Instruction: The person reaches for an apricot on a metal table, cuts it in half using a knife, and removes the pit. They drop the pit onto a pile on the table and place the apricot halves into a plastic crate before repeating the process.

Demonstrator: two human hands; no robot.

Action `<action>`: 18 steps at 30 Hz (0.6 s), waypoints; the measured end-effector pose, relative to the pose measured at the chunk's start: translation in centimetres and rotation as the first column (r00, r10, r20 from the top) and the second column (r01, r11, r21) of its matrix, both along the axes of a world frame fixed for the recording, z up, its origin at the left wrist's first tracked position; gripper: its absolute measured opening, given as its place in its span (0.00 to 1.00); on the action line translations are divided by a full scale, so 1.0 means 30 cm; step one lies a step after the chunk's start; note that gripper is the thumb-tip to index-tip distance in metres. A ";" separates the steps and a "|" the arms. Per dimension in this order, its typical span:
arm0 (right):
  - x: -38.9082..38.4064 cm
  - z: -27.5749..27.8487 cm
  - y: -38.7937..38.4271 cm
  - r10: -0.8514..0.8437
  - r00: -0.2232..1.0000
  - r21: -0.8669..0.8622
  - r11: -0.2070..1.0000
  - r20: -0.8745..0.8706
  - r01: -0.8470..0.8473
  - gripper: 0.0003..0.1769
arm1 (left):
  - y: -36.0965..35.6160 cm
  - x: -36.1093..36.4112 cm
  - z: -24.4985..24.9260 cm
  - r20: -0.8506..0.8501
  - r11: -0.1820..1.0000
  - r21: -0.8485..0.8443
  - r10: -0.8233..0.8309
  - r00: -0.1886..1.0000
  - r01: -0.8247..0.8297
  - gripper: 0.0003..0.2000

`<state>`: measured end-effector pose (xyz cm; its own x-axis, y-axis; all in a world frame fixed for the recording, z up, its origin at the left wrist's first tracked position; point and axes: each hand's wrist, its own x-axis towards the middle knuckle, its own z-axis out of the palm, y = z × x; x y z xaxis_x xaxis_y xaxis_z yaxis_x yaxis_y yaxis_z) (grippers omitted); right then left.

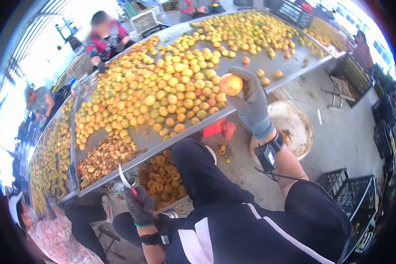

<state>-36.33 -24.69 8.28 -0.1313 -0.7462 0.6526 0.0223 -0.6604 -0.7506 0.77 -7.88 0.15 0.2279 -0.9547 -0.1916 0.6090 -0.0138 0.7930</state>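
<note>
My right hand, in a grey glove, is raised over the near edge of the metal table. Its fingers and thumb grip a whole orange-yellow apricot. Lower down on the left, my left hand, in a dark glove, is closed round the red handle of a small knife. The curved blade points up toward the table edge. Many whole apricots cover the table beyond my hands. Near the knife, a browner heap of cut apricots lies on the tabletop.
A crate of halved apricots stands under the table edge by my leg. A round white tub sits on the floor at right, with black crates behind my elbow. Co-workers are around the table, one close at lower left.
</note>
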 end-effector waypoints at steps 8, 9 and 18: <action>0.377 0.104 -0.115 0.456 -0.156 -0.185 0.020 0.876 -0.982 0.37 | 0.216 0.165 -0.144 -0.403 0.996 0.026 0.085 0.911 -0.081 0.26; 0.434 0.116 -0.101 0.491 -0.160 -0.200 0.030 0.856 -0.979 0.38 | 0.230 0.147 -0.140 -0.392 0.984 0.093 0.176 0.903 -0.151 0.24; 0.761 0.182 -0.025 0.488 -0.377 -0.290 -0.247 0.787 -0.925 0.29 | 0.321 0.226 -0.288 -0.495 0.993 0.012 0.108 0.862 -0.118 0.19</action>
<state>-13.49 -25.43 13.74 0.7739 -0.4265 0.4681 0.5626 0.8024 -0.1990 7.56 1.76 -8.50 0.2143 -0.9325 -0.2907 0.9176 0.0902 0.3870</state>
